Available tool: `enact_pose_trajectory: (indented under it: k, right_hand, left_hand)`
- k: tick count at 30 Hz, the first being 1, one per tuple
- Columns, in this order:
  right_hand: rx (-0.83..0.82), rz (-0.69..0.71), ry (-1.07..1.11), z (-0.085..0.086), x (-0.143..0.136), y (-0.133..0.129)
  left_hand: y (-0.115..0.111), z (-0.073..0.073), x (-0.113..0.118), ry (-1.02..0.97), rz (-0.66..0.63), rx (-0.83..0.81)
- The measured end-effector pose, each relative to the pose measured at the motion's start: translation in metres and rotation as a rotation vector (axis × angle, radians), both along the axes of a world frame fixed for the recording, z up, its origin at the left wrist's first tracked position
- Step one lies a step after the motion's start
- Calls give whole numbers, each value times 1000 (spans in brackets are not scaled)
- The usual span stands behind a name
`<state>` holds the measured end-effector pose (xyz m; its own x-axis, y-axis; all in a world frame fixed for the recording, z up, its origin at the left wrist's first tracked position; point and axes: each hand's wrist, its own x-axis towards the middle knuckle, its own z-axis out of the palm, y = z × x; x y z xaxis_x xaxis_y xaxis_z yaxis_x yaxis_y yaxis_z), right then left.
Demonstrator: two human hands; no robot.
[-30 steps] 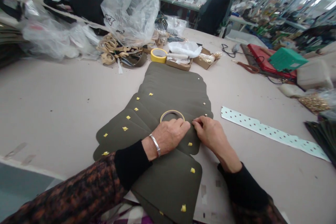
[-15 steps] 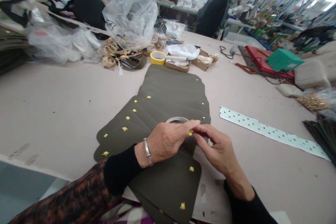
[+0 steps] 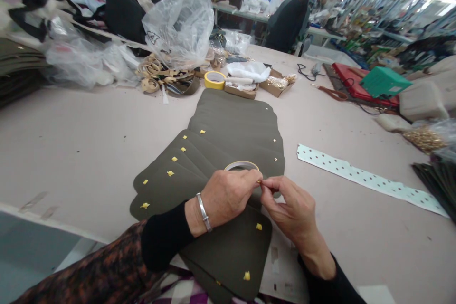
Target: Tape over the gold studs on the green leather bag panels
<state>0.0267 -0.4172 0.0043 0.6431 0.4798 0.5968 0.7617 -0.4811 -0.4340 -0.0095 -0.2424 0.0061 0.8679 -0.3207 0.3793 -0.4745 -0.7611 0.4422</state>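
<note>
My left hand (image 3: 228, 197), with a silver bracelet at the wrist, meets my right hand (image 3: 292, 206) fingertip to fingertip. Both are closed in a pinch on a tiny bit of yellow tape (image 3: 260, 182), mostly covered by the fingers. Just behind my left fingers shows the rim of a tape roll (image 3: 242, 165); the rest of it is hidden. Beneath the hands lie fanned, overlapping olive-green panels (image 3: 231, 114) with rounded corners. Several carry small yellow tape pieces (image 3: 170, 173), and small metal studs (image 3: 274, 140) show along the right edge of the far panel.
A yellow tape roll (image 3: 214, 80) and small boxes of parts (image 3: 242, 90) stand beyond the panels. A dotted pale strip (image 3: 366, 178) lies to the right. Plastic bags (image 3: 180, 28) and straps (image 3: 153, 73) are heaped at the back left. A person (image 3: 290, 19) sits farther off.
My right hand has shifted slightly down and left, and its fingertips have closed against my left ones. The yellow bit between them now shows less.
</note>
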Motion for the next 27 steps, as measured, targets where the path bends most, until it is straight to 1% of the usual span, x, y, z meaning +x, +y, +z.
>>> enact_pose_trajectory:
  k: [2,5,7,10,12,13,15,18,21,24,27]
  right_hand:
    - [55,-56,128,2,-4,1]
    - [213,-136,474,7,-7,4]
    - [325,-158,695,9,-4,4]
    - [453,-250,867,6,8,-3]
    - [482,-318,965,1,19,-15]
    - [460,-322,1031,-2,23,-22]
    - [362,-284,1156,-8,30,-35]
    - [214,-247,1217,-15,31,-44]
    - [95,-246,1153,-18,28,-42]
    - [-76,-266,1047,-17,27,-37]
    - [-227,-274,891,-13,27,-34]
  left_hand:
    - [-2,1,2,-28,11,13]
    - [-7,0,5,-115,15,16]
    - [-12,-1,7,-181,18,-21]
    - [-16,-3,7,-254,8,-107]
    - [-14,-4,8,-263,18,-117]
    - [-11,-4,10,-254,33,-89]
    - [-3,-7,16,-208,80,35]
    - [9,-16,26,-121,134,258]
    - [15,-24,33,-69,115,364]
    - [16,-28,37,-48,89,400]
    - [16,-30,41,-38,91,404]
